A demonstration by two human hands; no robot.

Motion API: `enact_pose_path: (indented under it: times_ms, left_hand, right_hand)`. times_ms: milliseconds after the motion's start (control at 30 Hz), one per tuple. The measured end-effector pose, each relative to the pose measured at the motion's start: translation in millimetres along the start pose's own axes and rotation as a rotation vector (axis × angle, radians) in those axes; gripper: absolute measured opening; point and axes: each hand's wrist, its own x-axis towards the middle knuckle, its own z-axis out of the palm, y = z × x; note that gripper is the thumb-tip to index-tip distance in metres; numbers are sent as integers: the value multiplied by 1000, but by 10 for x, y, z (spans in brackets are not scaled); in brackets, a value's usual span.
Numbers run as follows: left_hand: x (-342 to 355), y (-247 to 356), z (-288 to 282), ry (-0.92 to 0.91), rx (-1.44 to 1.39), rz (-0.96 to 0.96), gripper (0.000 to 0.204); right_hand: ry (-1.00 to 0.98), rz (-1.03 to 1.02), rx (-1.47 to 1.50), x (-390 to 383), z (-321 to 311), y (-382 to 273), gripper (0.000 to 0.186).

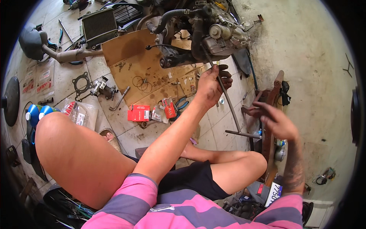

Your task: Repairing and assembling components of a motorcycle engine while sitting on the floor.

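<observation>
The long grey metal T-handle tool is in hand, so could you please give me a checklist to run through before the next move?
1. Left hand has its grip around the long grey metal T-handle tool: ok.
2. Right hand on the crossbar: not ok, open and apart from it.
3. Tool's upper end seated at the grimy metal engine: cannot tell.
4. Red-and-white cardboard box clear of the tool: ok, lying to its left.

"Where can the right hand (280, 124) pass?"

"Across a short open gap to the T-bar (230, 107), its lower shaft exposed; more room opens over tiles (213, 131) beside the left forearm (177, 128)."

"And obstacles?"

"The engine (217, 42) crowds the bar's far end, the left hand (213, 86) wraps its upper shaft, a brown stand (272, 97) rises rightward, a bent knee (256, 162) sits nearer."
</observation>
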Motion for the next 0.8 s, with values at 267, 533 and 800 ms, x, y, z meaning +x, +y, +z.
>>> enact_pose_path:
  times_ms: [267,533,800]
  left_hand:
    - [36,157,213,75,80,237,31]
    - [160,472,11,142,594,318,28]
    - [188,309,3,133,504,438,22]
  right_hand:
    - [655,-148,1240,269,1630,567,55]
    - [498,-181,432,197,1356,562,45]
    - [646,-398,-593,242,1188,640,51]
